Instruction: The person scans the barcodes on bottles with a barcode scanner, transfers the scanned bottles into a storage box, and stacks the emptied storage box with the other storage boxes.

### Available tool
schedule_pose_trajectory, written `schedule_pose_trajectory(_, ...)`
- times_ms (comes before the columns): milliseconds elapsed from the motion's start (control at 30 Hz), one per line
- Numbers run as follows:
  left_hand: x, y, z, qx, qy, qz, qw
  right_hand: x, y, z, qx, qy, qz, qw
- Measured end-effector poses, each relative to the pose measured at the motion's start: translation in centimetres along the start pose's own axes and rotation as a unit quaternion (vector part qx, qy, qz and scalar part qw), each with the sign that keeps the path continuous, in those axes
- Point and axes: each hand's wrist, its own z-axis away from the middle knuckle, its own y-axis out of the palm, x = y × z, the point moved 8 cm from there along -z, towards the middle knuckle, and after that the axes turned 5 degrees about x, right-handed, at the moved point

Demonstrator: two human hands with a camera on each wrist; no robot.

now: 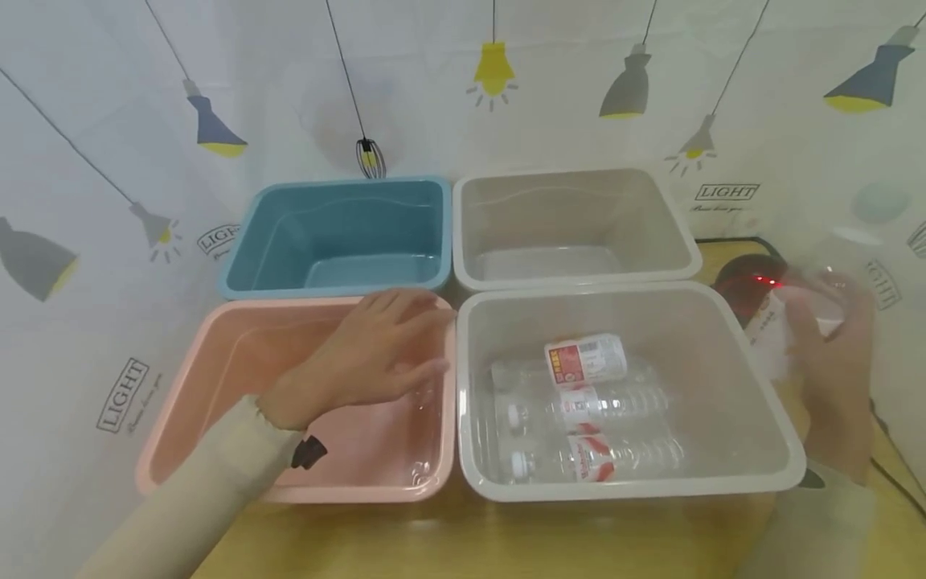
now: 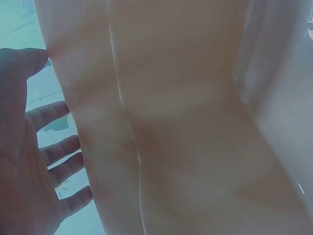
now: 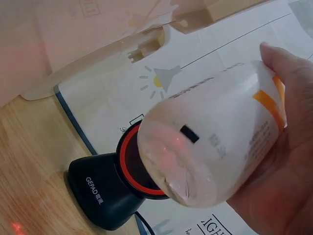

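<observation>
At the far right, my right hand grips a bottle with a white label and a clear base. The bottle is tilted before a black desktop scanner with a red ring, and red light falls on its base. My left hand is over the right side of the pink bin, its fingers loosely spread near the rim; whether they press on it I cannot tell. Several clear plastic bottles with red and white labels lie in the light grey bin.
Behind the front bins stand a blue bin and a beige bin, all four close together on a wooden table. A white cloth with printed lamps hangs behind. A black cable runs along the right.
</observation>
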Motion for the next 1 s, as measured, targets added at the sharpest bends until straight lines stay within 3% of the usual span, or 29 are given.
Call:
schedule_pose_trajectory(100,0.0,-0.2,0.0,-0.003,0.002,0.001,1.0000,-0.3,0.0,0.0,0.002,0.006,-0.030,0.9995)
schedule_pose_trajectory(233,0.2,-0.4,-0.1,-0.009,0.006,0.001,0.9999,-0.3,-0.3,-0.4,0.000,0.023,0.010,0.9997)
schedule_pose_trajectory(400,0.4,-0.4,0.1,-0.006,0.000,0.004,1.0000,-0.3,0.4,-0.5,0.017,0.016,-0.020,0.9995)
schedule_pose_trajectory(500,0.5,-0.5,0.4,-0.008,-0.002,0.002,1.0000,-0.6,0.9,-0.5,0.047,0.018,-0.060,0.9969)
schedule_pose_trajectory(567,0.6,-0.5,0.5,-0.012,-0.001,0.000,0.9999,-0.8,1.3,-0.6,0.064,0.018,-0.130,0.9892)
schedule_pose_trajectory(633,0.5,-0.5,0.6,-0.017,0.000,-0.003,0.9998,-0.8,1.7,-0.8,0.075,0.010,-0.206,0.9756)
schedule_pose_trajectory(700,0.5,-0.5,0.6,-0.019,0.000,-0.004,0.9998,-0.7,2.0,-0.9,0.079,0.004,-0.244,0.9664)
schedule_pose_trajectory(733,0.4,-0.4,0.7,-0.018,-0.001,-0.004,0.9998,-0.8,2.0,-0.9,0.079,0.004,-0.246,0.9662)
schedule_pose_trajectory(800,0.4,-0.1,0.7,-0.013,-0.006,0.000,0.9999,-0.9,1.8,-0.9,0.078,0.016,-0.196,0.9774)
schedule_pose_trajectory(867,0.4,0.2,0.7,-0.003,-0.012,0.009,0.9999,-1.1,1.3,-0.8,0.067,0.026,-0.099,0.9924)
schedule_pose_trajectory(933,0.2,0.5,0.6,0.002,-0.010,0.017,0.9998,-1.1,0.8,-0.7,0.060,0.030,-0.011,0.9977)
schedule_pose_trajectory(1000,-0.1,0.7,0.3,0.002,0.000,0.020,0.9998,-0.9,0.4,-0.5,0.044,0.013,0.042,0.9981)
